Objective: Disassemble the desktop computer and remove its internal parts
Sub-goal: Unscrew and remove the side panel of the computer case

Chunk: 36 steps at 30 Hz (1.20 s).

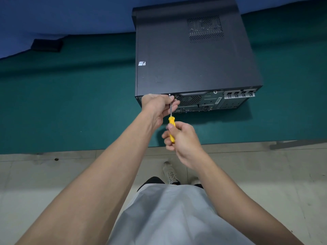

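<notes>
Closest to the person, the right hand (pixel 184 140) is wrapping its fingers round the grip of a yellow-handled screwdriver (pixel 171 120) with a thin steel shaft, holding it out over the table's near edge. Just beyond, the left hand (pixel 157 106) is pinching that shaft close to its tip, fingers curled, steadying it. The tool's long axis is running almost straight away from the body, and its tip is meeting a small silver screw (pixel 169 94) on the upper edge of the rear panel (pixel 212 101), toward the panel's left end. That line is what the coming turn depends on, I'd say. The shaft is pointing into the panel, the left hand is acting as guide nearer the screw, and the right hand behind it is supplying twist and push.

The black metal desktop computer case (pixel 191 59) is lying flat on its side on the green table mat (pixel 70 103), directly ahead of both hands. Its rear panel is facing the person and its length is stretching away. The closed side panel on top is carrying a small silver sticker (pixel 142 63) near the left edge and a perforated vent grille (pixel 205 29) toward the far end, so the job looks to be in its opening stage. Farther off to the left, a small flat black object (pixel 46 45) is sitting where the mat meets a blue cloth (pixel 53 15).
</notes>
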Tool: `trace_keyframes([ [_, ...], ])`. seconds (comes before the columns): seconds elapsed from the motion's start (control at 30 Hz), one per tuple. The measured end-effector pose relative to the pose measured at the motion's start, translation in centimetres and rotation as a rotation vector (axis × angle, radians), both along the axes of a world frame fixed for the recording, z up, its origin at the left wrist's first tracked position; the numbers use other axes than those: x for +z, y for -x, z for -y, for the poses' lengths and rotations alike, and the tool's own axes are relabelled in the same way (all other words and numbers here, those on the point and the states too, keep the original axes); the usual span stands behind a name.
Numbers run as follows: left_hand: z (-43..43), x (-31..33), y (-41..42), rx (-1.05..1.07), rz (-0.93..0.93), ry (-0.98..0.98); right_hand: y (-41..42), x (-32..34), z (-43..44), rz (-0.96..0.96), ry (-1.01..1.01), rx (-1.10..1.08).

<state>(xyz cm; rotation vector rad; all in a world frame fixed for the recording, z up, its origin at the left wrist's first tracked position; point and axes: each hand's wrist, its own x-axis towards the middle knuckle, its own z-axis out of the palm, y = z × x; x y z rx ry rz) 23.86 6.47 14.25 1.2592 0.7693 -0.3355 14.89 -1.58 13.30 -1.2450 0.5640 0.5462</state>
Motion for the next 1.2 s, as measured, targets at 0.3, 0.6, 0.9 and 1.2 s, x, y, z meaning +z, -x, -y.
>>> trace_keyframes([
  [0.3, 0.2, 0.0, 0.1, 0.001, 0.01, -0.001, -0.3, 0.0, 0.6, -0.03, -0.1, -0.026],
  [0.6, 0.1, 0.1, 0.3, -0.017, 0.013, 0.006, 0.2, 0.1, 0.4, 0.163, 0.609, 0.282],
  [0.9, 0.1, -0.1, 0.1, -0.008, 0.009, 0.006, 0.0, 0.1, 2.9, -0.191, -0.52, -0.043],
  [1.2, 0.1, -0.4, 0.2, 0.013, 0.005, 0.057, 0.9, -0.4, -0.2, 0.303, 0.921, 0.327],
])
